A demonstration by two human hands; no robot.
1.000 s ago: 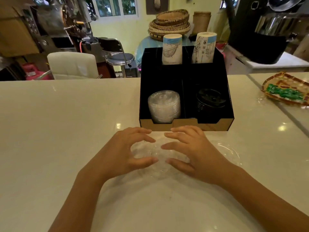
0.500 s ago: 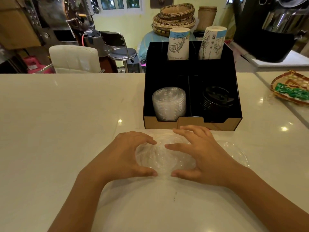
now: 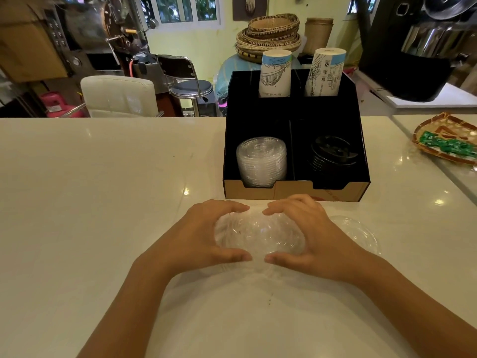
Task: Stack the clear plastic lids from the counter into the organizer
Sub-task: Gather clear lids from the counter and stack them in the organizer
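A small pile of clear plastic lids point(image 3: 258, 236) lies on the white counter just in front of the black organizer point(image 3: 296, 193). My left hand point(image 3: 198, 236) cups its left side and my right hand point(image 3: 317, 236) cups its right side, thumbs near me and fingers on the far rim. Another clear lid point(image 3: 358, 232) lies flat on the counter to the right of my right hand. In the organizer's front left compartment stands a stack of clear lids point(image 3: 262, 161). The front right compartment holds black lids point(image 3: 333, 153).
Two stacks of paper cups point(image 3: 276, 73) stand in the organizer's rear compartments. A woven tray with green packets point(image 3: 446, 140) sits at the counter's right. A black machine point(image 3: 413, 47) stands at the back right. Chairs stand beyond the counter's far edge.
Both hands have drawn closer together around the pile of clear lids, gathering it into a tighter heap between them.
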